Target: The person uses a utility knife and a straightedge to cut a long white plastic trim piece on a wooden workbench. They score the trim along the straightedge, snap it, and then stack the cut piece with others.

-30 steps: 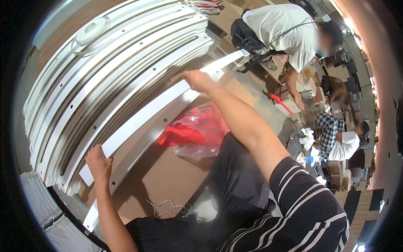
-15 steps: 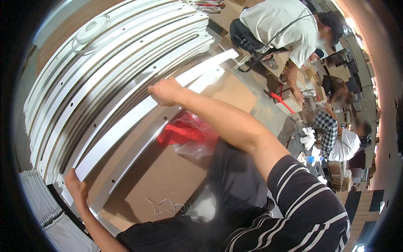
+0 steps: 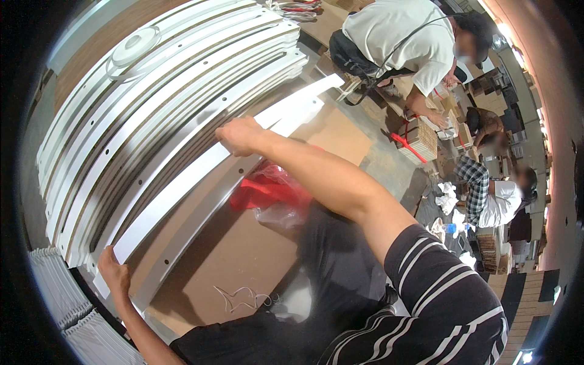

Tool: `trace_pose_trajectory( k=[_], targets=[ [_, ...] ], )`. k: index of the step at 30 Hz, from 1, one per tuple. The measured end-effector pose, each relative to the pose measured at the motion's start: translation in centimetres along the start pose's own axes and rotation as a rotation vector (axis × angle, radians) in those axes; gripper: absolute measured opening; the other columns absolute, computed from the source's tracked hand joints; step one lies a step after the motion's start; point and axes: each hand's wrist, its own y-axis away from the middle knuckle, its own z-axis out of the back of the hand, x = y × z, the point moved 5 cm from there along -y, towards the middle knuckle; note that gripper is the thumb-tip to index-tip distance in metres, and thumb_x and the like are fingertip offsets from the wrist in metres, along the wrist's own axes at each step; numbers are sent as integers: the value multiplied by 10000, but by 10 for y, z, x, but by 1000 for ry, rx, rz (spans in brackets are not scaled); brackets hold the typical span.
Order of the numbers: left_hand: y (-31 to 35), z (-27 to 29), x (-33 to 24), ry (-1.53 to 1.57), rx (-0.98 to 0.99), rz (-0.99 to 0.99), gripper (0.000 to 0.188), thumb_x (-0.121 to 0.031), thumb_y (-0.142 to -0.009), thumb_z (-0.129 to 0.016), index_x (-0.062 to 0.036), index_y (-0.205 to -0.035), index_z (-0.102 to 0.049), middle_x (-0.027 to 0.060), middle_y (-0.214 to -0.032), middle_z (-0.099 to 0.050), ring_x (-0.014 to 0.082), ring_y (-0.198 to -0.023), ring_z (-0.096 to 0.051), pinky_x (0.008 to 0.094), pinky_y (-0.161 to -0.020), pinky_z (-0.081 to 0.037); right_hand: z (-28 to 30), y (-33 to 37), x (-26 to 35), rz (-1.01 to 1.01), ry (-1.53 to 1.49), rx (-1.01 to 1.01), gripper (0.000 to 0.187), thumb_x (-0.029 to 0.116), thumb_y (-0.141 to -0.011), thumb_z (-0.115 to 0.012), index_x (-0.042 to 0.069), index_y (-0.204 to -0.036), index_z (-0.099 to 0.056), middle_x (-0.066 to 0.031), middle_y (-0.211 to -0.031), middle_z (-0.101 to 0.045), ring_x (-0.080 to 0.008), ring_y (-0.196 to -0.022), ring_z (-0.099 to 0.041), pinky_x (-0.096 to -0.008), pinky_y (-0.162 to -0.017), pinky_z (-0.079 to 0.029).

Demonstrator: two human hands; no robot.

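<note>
A long, slightly curved white strip (image 3: 173, 193) runs diagonally in front of me, and both my hands grip it. My left hand (image 3: 114, 274) is closed around its near left end. Farther along, toward the middle, my right hand (image 3: 239, 136) is closed over the strip; the fingertips of both hands are partly hidden. Just nearer to me lies a second white strip (image 3: 204, 217) with dark holes, on brown board (image 3: 213, 264). Beyond the held strip rise large stacks of similar white curved strips (image 3: 131, 125), lying side by side.
Atop the stacks rests a white ring-shaped roll (image 3: 135, 47). A red item in clear plastic (image 3: 271, 191) and thin white cord (image 3: 228, 299) lie on the board. A co-worker in a white shirt (image 3: 392, 33) bends over tied bundles (image 3: 420, 137); another person (image 3: 499, 204) sits farther right.
My hands and the held strip have barely moved. The co-worker's arm has shifted over the bundles, with the hand now farther right and away.
</note>
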Motion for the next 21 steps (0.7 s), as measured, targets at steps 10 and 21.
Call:
trace_pose_trajectory(
  k=[10,21],
  targets=[
    [-4,-20,-26,75,-67,-57,423,79,-603,-530,66,-1015,-623,238,-846,-589,442,-832,-555,471,-796,-449,-4,10,-27,-71,-26,35,476,124,-787,-776,164,-1241,-640,-80,-1155,-730,-304,-1163,-658,-490,-964,-469],
    [-22,-32,-57,-5,40,-74,352,88,-613,-530,64,-959,-588,234,-845,-578,461,-823,-531,493,-769,-432,-11,18,-58,-96,-86,0,355,109,-815,-701,154,-1166,-682,-121,-1102,-734,-332,-1098,-680,-498,-913,-483]
  ],
)
